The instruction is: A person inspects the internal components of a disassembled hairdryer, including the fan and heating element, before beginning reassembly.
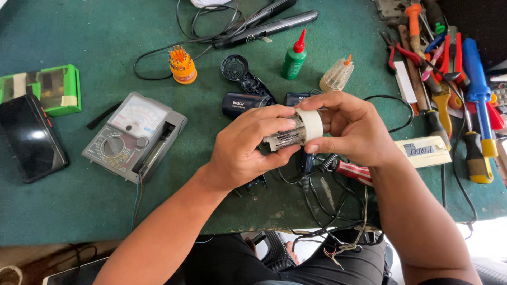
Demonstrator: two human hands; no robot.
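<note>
Both hands meet over the near middle of a green felt-like mat (79, 211). The left hand (245, 150) curls its fingers around a cylindrical heater core (285, 136), ribbed grey with fine wire windings. The right hand (351, 126) pinches the white, smooth tape roll (312, 124) that sits on the core's right end, thumb below, fingers above. Far left lies a boxy grey meter (132, 136) with a round dial. Behind the hands stand a green bottle (293, 57) with a red cone tip and black plastic dryer shells (244, 89). Screwdrivers (465, 95) with glossy coloured handles crowd the right.
</note>
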